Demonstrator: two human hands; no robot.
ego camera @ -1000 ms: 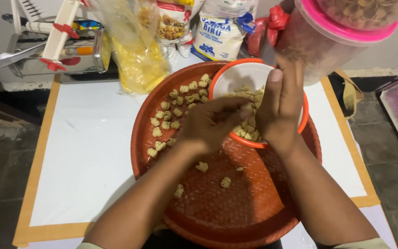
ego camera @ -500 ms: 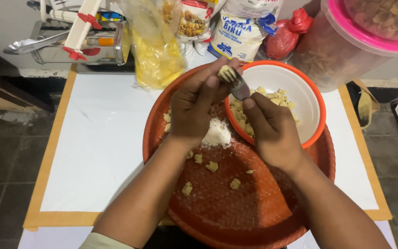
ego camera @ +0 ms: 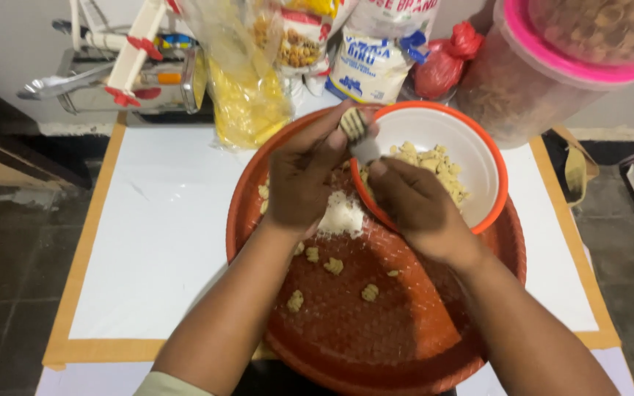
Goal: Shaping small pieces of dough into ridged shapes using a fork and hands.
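A large round orange tray (ego camera: 405, 352) lies on a white table. On its far right side sits a white bowl with an orange rim (ego camera: 471, 147), holding small beige dough pieces (ego camera: 434, 165). My left hand (ego camera: 306, 176) pinches a ridged dough piece (ego camera: 354, 123) at its fingertips, above the bowl's left rim. My right hand (ego camera: 412, 205) holds a small metal tool (ego camera: 367, 152) right under that piece. A little white heap of flour (ego camera: 341, 215) lies on the tray beneath the hands. Several shaped dough pieces (ego camera: 332, 265) are scattered on the tray.
Behind the tray stand a yellow plastic bag (ego camera: 247, 103), printed food packets (ego camera: 372, 62), a red bag (ego camera: 445, 62) and a clear tub with a pink lid (ego camera: 552, 66). A metal tray with tools (ego camera: 133, 77) is at the back left. The table has tan borders.
Both hands rose from the dough pieces in the tray and bowl and met above the bowl's left rim. A ridged piece now shows at my left fingertips, and the flour heap is uncovered.
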